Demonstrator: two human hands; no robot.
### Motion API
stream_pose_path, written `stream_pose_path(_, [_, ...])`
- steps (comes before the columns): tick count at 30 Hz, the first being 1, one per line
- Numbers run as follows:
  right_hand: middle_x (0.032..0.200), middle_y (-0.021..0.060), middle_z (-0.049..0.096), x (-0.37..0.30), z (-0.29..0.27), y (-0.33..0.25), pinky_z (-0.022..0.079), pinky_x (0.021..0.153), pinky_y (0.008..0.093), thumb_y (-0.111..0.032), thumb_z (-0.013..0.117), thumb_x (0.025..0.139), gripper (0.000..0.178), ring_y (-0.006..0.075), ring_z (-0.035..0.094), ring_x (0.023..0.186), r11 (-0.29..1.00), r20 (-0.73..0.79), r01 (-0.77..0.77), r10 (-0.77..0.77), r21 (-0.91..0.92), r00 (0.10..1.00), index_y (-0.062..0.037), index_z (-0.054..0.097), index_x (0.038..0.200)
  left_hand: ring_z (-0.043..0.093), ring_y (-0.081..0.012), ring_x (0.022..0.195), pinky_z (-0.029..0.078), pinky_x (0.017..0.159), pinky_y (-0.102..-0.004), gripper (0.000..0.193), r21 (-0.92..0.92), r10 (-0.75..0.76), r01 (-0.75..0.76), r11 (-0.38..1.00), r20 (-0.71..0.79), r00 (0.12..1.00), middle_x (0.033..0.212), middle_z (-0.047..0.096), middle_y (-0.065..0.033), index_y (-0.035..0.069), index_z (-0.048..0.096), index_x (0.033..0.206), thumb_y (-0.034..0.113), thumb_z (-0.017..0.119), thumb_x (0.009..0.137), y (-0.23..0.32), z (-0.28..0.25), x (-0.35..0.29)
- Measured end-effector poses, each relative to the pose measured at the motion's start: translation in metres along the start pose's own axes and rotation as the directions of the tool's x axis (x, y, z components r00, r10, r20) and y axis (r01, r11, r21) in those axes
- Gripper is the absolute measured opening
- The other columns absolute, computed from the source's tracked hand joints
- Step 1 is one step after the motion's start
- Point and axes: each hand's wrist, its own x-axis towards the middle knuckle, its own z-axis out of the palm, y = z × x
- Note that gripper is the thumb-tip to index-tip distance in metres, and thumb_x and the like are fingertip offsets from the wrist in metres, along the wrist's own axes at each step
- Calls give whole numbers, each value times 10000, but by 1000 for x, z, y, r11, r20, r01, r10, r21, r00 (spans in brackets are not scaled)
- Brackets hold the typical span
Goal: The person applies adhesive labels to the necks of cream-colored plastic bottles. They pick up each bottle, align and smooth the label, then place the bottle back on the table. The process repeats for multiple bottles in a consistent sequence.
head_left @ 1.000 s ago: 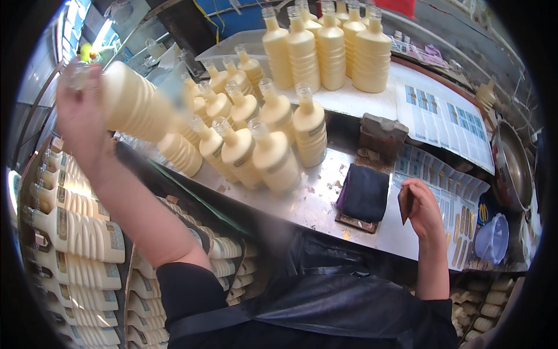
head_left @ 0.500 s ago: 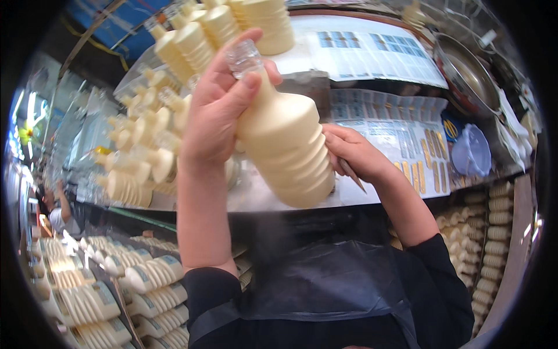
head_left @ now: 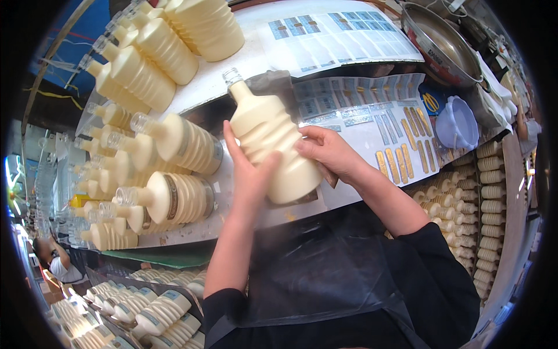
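A cream-coloured bottle point(head_left: 264, 136) with ribbed sides and a clear threaded neck leans over the work table, held between both hands. My left hand point(head_left: 251, 177) wraps round its left side, thumb across the ribs. On the bottle's right side, my right hand point(head_left: 337, 152) presses with its thumb, its other fingers behind. A brown pointed tool point(head_left: 329, 177) sticks out below my right hand, mostly hidden by the fingers. To the left, several similar bottles point(head_left: 186, 142) lie on their sides, necks facing left; one nearer bottle point(head_left: 174, 198) has a dark oval label.
Cream bottles point(head_left: 203, 29) stand at the back left. Label sheets point(head_left: 343, 41) and gold strips point(head_left: 395, 164) lie on the table, near a lilac bucket point(head_left: 457, 123) and a metal pan point(head_left: 444, 43). Racked bottles point(head_left: 165, 314) fill the space below. Another person point(head_left: 61, 264) is far left.
The bottle has been lowered toward the table. My left hand has slid from its neck to its side, and my right thumb now presses on its ribs. The view has shifted.
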Motion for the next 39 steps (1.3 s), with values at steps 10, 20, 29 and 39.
stream_pose_path(10, [852, 93, 751, -30, -25, 20, 542, 669, 321, -216, 668, 968, 266, 188, 701, 706, 775, -173, 161, -330, -612, 928, -9, 741, 1117, 565, -290, 1266, 480, 1067, -375, 1098, 146, -16, 4, 989, 78, 997, 1487, 471, -231, 68, 87, 1662, 172, 785, 820, 7, 4, 27])
stream_pose_path(20, [789, 94, 647, -153, -91, 71, 546, 610, 396, -96, 726, 885, 75, 298, 675, 688, 291, -227, -63, -575, -955, 786, -61, 725, 951, 421, -308, 1409, 302, 1197, -408, 993, 167, -14, 16, 986, -17, 1000, 1562, 380, -228, 9, 141, 1641, 199, 742, 873, -7, 5, 22])
stream_pose_path(29, [864, 71, 609, -174, -111, 92, 541, 580, 364, -124, 752, 864, 311, 250, 663, 664, 76, -165, -148, -562, -986, 810, -89, 701, 1169, 396, -302, 1430, 287, 1192, -412, 820, 471, 315, -257, 844, -46, 948, 1548, 393, -207, -6, 230, 1596, 180, 681, 937, -6, 7, -9])
stream_pose_path(39, [823, 70, 592, -172, -121, 100, 515, 572, 352, -119, 767, 849, 227, 228, 655, 663, 68, 37, 84, -520, -994, 854, -67, 741, 1068, 611, -261, 916, 483, 797, -383, 332, 441, 468, -680, 586, 501, 728, 1048, 669, -119, 45, 680, 1121, 73, 784, 807, 5, 55, -49])
